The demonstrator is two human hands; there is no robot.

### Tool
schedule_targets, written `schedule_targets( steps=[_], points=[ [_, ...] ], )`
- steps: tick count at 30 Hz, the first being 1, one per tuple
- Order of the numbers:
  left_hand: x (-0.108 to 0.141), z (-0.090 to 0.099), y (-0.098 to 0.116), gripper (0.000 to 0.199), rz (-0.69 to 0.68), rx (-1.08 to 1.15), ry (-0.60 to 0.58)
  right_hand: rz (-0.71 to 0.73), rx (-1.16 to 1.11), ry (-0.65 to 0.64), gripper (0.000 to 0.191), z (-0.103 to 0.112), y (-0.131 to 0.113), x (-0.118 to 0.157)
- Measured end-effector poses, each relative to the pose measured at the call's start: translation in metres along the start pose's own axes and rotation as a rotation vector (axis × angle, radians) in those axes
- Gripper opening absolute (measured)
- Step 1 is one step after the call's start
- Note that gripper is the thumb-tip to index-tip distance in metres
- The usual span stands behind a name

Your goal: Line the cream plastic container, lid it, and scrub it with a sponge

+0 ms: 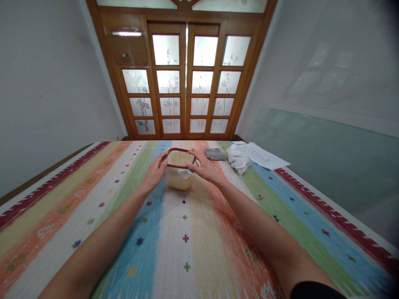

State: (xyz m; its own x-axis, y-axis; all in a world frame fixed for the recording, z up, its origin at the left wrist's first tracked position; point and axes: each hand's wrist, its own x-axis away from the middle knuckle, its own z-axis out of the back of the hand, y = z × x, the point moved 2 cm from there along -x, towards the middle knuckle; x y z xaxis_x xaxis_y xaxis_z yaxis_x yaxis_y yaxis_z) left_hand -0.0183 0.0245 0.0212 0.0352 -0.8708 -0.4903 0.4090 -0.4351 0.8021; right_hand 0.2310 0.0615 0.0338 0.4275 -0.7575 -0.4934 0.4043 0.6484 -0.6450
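Left hand (pixel 156 169): closed on the left end of the brown ring (pixel 177 166), fingers curled against its side. Right hand (pixel 204 166): thumb and fingers spread across the right end, clamped on the same ring.

Position: the ring lies at the mouth of a cream bin (pixel 178 183), standing upright near the middle of the striped cloth's (pixel 174 224) far edge. A white liner (pixel 184 173) shows below the ring at the front and right. Whether the ring is fully seated, I cannot tell.

Nearby, right of the bin towards the cloth's far right corner: a grey item (pixel 215 154), partly pixelated; then a crumpled white bundle (pixel 238 160); beyond it, printed paper (pixel 264 157).

Handling, my estimate: bin light, thin-walled plastic, apt to slide or tip if pushed unevenly. Ring fairly stiff with slight flex; best hold is at opposite ends, level, thumbs near the front corners. Liner soft, slippery and easily torn; I would keep fingertips on the ring and avoid dragging the film.
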Motion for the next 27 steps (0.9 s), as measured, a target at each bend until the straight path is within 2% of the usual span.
schedule_targets(
  steps=[4,11,16,20,23,27],
  points=[
    [0.001,-0.007,-0.006,0.044,-0.045,0.060,-0.027,0.032,0.050,-0.027,0.070,-0.001,0.004,-0.001],
    [0.000,-0.029,-0.025,0.046,-0.145,0.170,0.028,0.107,0.015,-0.110,0.074,0.002,0.026,-0.014],
    [-0.005,-0.031,-0.023,0.049,-0.260,-0.022,0.051,0.073,-0.128,-0.075,0.069,0.011,0.042,-0.013],
    [-0.013,-0.020,-0.014,0.036,-0.347,-0.148,0.053,-0.017,-0.200,-0.065,0.062,0.014,0.035,-0.003],
    [-0.024,-0.015,-0.009,0.026,-0.326,-0.178,0.068,-0.036,-0.122,-0.025,0.056,0.019,0.022,-0.007],
    [-0.039,-0.017,-0.009,0.026,-0.283,-0.142,0.028,-0.014,-0.031,-0.009,0.057,0.024,0.009,-0.023]
  ],
)
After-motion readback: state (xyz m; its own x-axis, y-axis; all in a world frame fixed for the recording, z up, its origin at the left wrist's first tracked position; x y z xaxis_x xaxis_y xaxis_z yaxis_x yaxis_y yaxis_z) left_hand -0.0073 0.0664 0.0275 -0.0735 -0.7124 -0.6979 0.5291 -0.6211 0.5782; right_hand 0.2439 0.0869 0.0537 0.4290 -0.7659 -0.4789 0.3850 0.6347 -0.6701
